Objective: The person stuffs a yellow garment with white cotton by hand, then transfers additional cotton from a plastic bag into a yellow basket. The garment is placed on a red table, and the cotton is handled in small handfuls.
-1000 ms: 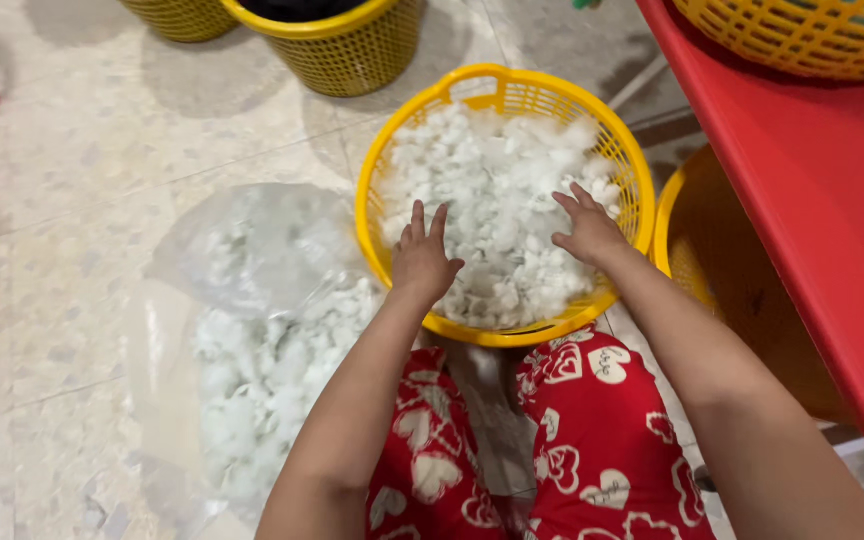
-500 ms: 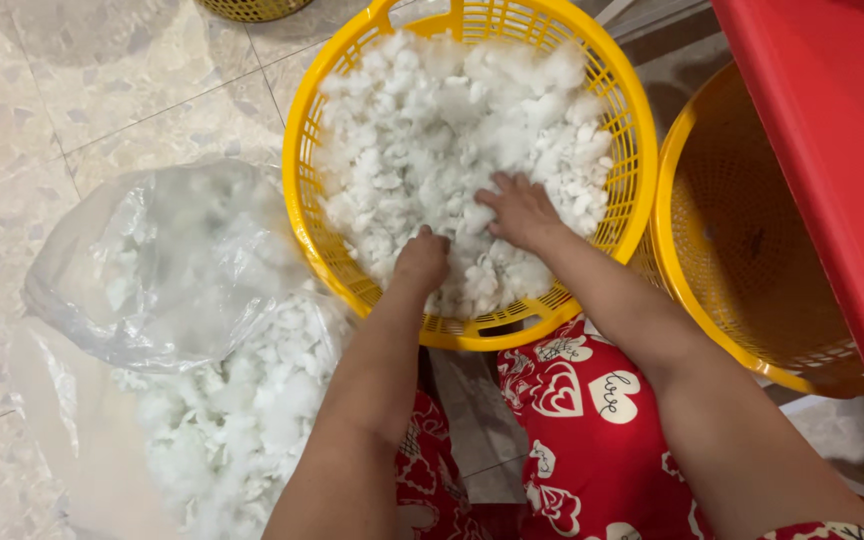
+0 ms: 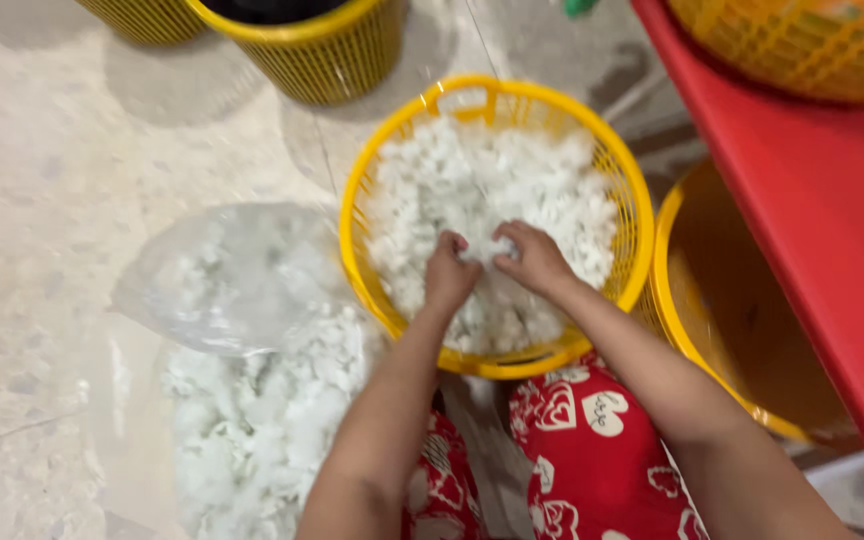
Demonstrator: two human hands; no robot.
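— Pale stone floor is seen all round; what is set on it?

— One yellow basket of white fluff is placed before the knees, and a clear bag of the same fluff is laid just left of it.

— And the hands?

— Both are sunk in the fluff, near the basket's middle. The left hand is curled, and the right hand likewise; one tuft is pinched between them.

— Anything else?

— A red table is seen at the right, with a second basket beneath.
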